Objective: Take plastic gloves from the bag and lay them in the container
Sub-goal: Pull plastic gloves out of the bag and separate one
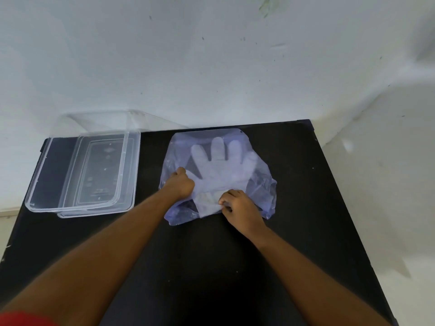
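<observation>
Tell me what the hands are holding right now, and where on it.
Both hands grip the bag at its near, open end: the left hand bunches its left edge, the right hand pinches plastic at the mouth. Whether it also holds the gloves cannot be told.

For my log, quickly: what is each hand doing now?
Left hand: closed, gripping the bag.
Right hand: closed, pinching the gloves at the cuff.

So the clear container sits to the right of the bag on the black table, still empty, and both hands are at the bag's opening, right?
Not quite: the head view shows the clear container to the left of the bag, not the right. The rest holds: it is empty on the black table, and the left hand and right hand are at the bag's opening.
</observation>
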